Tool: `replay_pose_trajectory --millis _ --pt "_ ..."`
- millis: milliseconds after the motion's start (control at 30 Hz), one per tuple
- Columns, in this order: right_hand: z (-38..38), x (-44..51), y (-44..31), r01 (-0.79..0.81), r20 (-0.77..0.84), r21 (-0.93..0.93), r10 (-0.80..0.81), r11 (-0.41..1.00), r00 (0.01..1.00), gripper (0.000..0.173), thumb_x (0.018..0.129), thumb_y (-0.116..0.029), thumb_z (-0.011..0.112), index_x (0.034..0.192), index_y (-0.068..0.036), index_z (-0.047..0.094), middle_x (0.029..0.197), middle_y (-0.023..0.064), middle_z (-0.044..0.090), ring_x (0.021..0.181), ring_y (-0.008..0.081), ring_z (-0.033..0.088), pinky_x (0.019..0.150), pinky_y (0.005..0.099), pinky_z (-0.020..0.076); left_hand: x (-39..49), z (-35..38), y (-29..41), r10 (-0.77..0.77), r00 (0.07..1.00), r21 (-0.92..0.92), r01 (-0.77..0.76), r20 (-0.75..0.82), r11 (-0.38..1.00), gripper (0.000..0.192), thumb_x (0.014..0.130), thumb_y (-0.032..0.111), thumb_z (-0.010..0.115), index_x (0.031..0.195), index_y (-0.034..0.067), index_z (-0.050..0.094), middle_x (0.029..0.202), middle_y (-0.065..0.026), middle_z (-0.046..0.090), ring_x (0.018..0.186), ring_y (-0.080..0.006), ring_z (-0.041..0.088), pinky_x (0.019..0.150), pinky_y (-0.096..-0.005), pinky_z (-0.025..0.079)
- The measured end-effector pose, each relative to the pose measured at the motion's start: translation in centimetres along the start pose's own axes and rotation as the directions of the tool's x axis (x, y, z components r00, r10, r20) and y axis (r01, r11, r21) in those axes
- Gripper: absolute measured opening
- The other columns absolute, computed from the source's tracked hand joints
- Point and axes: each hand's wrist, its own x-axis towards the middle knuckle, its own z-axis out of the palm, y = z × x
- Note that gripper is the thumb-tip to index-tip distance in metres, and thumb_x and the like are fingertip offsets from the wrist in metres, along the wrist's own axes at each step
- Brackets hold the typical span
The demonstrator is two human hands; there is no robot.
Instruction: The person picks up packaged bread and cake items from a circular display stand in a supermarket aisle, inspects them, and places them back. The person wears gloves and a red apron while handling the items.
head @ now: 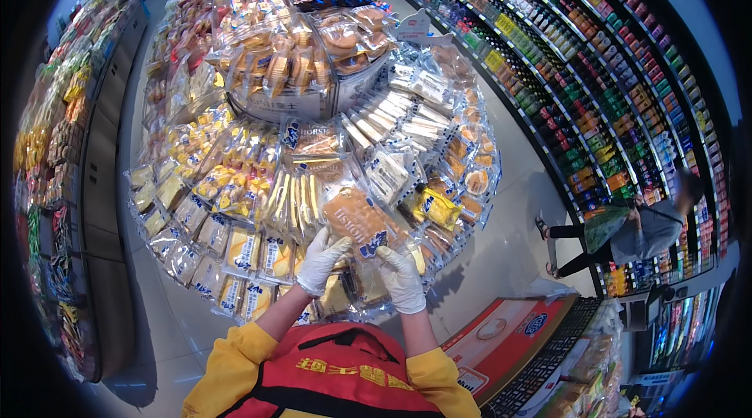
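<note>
Both my hands wear white gloves and hold a clear-wrapped packet of brown flat bread or cake [359,215] over a round tiered display. My left hand [321,259] grips its left lower edge. At the lower right edge, my right hand [402,278] pinches the packet near a blue logo. Pale sliced packets [295,199] stand in a row just left of it, with a similar brown packet [317,139] lying above. To its right are white-wrapped packets [388,174] and a yellow packet [440,208]. Wrapped yellow cakes [242,250] line the tier by my left hand.
Clear bins of round biscuits [282,68] rise at the display's centre. Another snack counter [106,183] runs along the left. Long drink shelves [564,83] curve along the right, where a person [646,230] stands with a green bag. A red carton [499,336] lies at lower right.
</note>
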Motion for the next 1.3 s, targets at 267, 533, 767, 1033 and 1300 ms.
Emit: replay_pose_trajectory --millis 267,533,767,1033,1300 --pt "-0.8 -0.9 0.3 0.019 -0.028 -0.018 -0.02 1.0 0.999 0.039 0.087 0.006 0.054 0.125 0.006 0.048 0.111 0.015 0.061 0.1 0.0233 0.063 0.092 0.036 0.0517 0.2 0.3 -0.6 0.038 0.997 0.073 -0.043 0.063 0.996 0.042 0.088 0.004 0.062 0.128 0.003 0.048 0.117 -0.0026 0.059 0.102 -0.0092 0.056 0.089 -0.0255 0.045" --pt "-0.1 -1.6 0.0 -0.054 -0.059 -0.065 0.05 0.996 0.997 0.049 0.083 0.006 0.057 0.13 -0.003 0.047 0.11 0.0079 0.061 0.098 0.0172 0.06 0.088 0.0303 0.0495 0.3 -0.2 -0.8 0.06 0.996 0.092 -0.066 0.071 0.994 0.041 0.087 0.003 0.062 0.126 0.003 0.05 0.114 -0.0027 0.06 0.1 -0.0099 0.057 0.088 -0.0264 0.046" --pt "-4.1 -1.2 0.3 -0.043 -0.062 0.064 0.047 0.997 0.997 0.05 0.087 -0.014 0.063 0.132 -0.003 0.046 0.116 0.0104 0.059 0.101 0.0211 0.06 0.09 0.0378 0.0494 0.5 -1.1 0.1 -0.033 0.995 0.068 0.027 0.09 0.997 0.039 0.086 0.005 0.063 0.123 0.003 0.052 0.11 -0.0035 0.061 0.096 -0.0111 0.059 0.084 -0.027 0.048" --pt "-4.9 -1.6 -2.9 -0.064 -0.023 -0.273 0.06 0.96 0.998 0.047 0.089 -0.022 0.063 0.127 0.002 0.052 0.124 0.0087 0.057 0.1 0.015 0.059 0.087 0.0305 0.0499 0.3 -1.5 1.9 -0.188 0.955 0.182 0.148 0.228 0.972 0.043 0.085 0.01 0.066 0.124 0.002 0.051 0.11 -0.0031 0.061 0.096 -0.0106 0.058 0.083 -0.0258 0.048" --pt "-4.5 -1.6 -2.7 -0.052 -0.214 -0.512 -0.068 0.858 0.974 0.035 0.084 -0.003 0.064 0.118 0.002 0.057 0.103 0.0046 0.063 0.092 0.01 0.06 0.081 0.0218 0.0486 1.0 -2.4 2.0 -0.212 0.943 0.231 0.154 0.256 0.961 0.05 0.084 0.007 0.063 0.131 0.002 0.047 0.107 -0.0013 0.06 0.09 -0.0094 0.057 0.079 -0.0229 0.046"
